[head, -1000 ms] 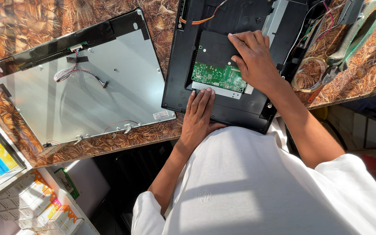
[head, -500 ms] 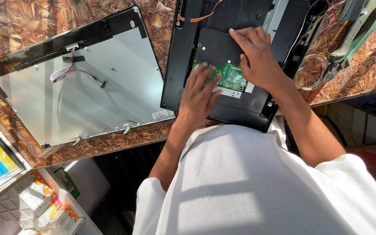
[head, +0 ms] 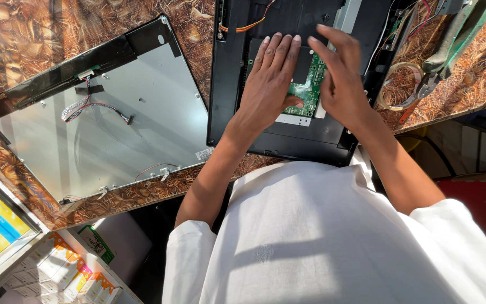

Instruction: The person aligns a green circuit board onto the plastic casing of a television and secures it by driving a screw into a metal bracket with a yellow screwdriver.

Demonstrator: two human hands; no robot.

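A black monitor back cover (head: 229,84) lies on the patterned brown table (head: 198,34), with a green circuit board (head: 310,90) inside it. My left hand (head: 270,81) lies flat on the black plate beside the board, fingers straight, thumb touching the board's lower edge. My right hand (head: 341,76) rests over the board's right side with fingers spread. Neither hand grips anything that I can see. An orange wire (head: 248,23) runs along the cover's upper part.
A bare metal display panel (head: 97,129) with a loose ribbon cable (head: 94,107) lies to the left. A roll of tape (head: 397,93) and green-handled pliers (head: 451,39) sit at the right. Coloured boxes (head: 80,276) stand below the table edge.
My left hand slid up from the cover's lower edge onto the plate beside the circuit board. My right hand shifted a little to the right over the board.
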